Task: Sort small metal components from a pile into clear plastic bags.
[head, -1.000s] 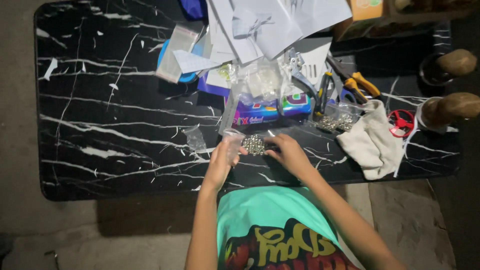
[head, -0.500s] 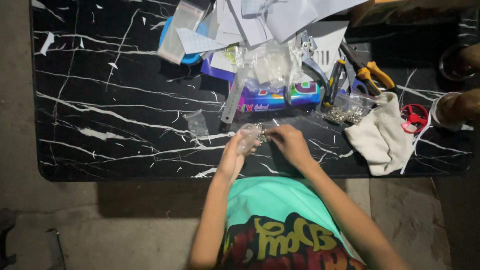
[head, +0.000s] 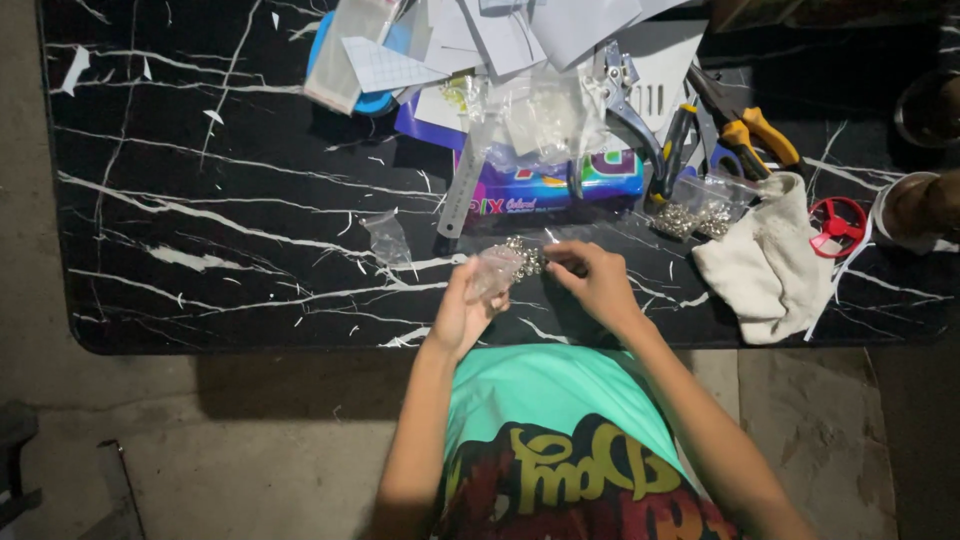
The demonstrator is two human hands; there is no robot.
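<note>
My left hand (head: pixel 465 310) holds a small clear plastic bag (head: pixel 495 270) just above the black marble table (head: pixel 200 250). A little pile of small silver metal pieces (head: pixel 525 255) lies at the bag's mouth. My right hand (head: pixel 598 283) rests to the right of that pile, its fingertips pinched at the pieces. Whether a piece sits between the fingers is too small to tell.
An empty clear bag (head: pixel 387 238) lies to the left. Behind are a colourful box (head: pixel 560 185), a ruler (head: pixel 460 190), papers (head: pixel 500 30), pliers (head: pixel 745 130), a bag of metal pieces (head: pixel 700 210), a white cloth (head: pixel 770 265) and a red round part (head: pixel 835 222).
The view has shifted slightly. My left hand has tipped the clear bag nearer the silver pieces, and my right hand has stayed at the pile.
</note>
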